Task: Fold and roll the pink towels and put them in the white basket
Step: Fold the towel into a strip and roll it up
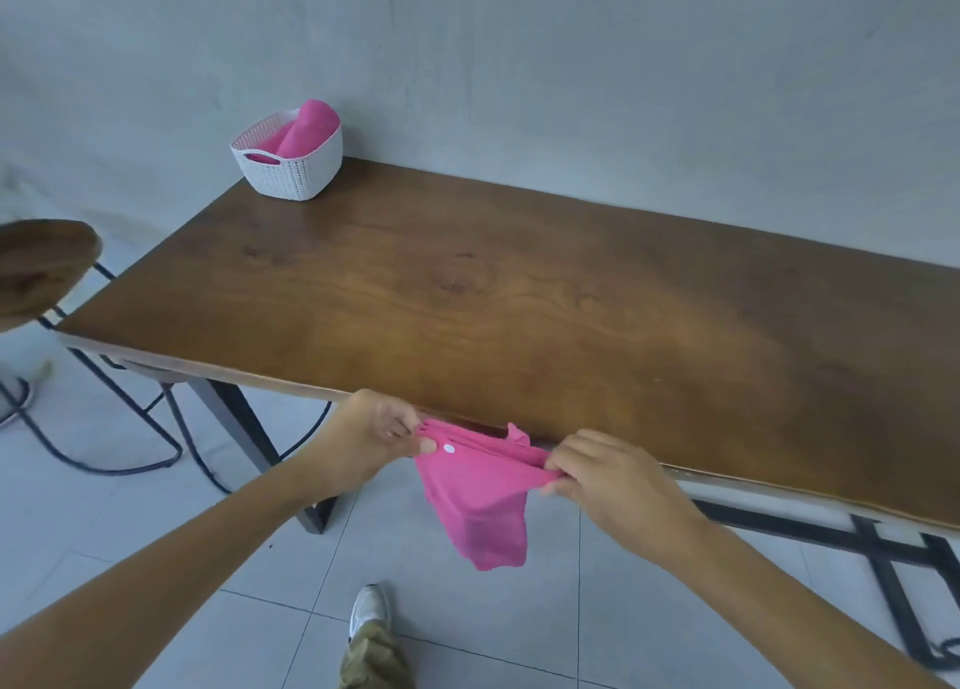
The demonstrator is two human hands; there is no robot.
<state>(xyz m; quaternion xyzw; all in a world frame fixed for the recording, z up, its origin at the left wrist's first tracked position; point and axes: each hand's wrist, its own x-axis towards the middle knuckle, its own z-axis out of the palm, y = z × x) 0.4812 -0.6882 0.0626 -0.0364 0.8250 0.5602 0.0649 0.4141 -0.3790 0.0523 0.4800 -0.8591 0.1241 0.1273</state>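
Nearest the camera, a white shoe (370, 610) and an olive trouser leg (371, 660) stand on the pale tiled floor (597, 610). Just above them, both bare arms reach forward and hold a pink towel (478, 501) in the air, in front of the near edge of the wooden table (519, 299) and slightly below its top. The left hand (376, 436) pinches the towel's left end between thumb and curled fingers, beside a small white spot on the cloth. The right hand (613, 473) pinches the bunched right end in the same way. Between the hands the upper edge is gathered into folds, and the rest hangs loose toward the floor. At the far left corner of the table, close to the grey wall (571, 65), stands the white basket (296, 169), woven in pattern with a handle slot in its side. It holds rolled pink towels (306, 127), one leaning up above the rim; how many are inside cannot be told. Off the table's left edge stands a stool (41, 262) with a round wooden seat and dark metal legs.
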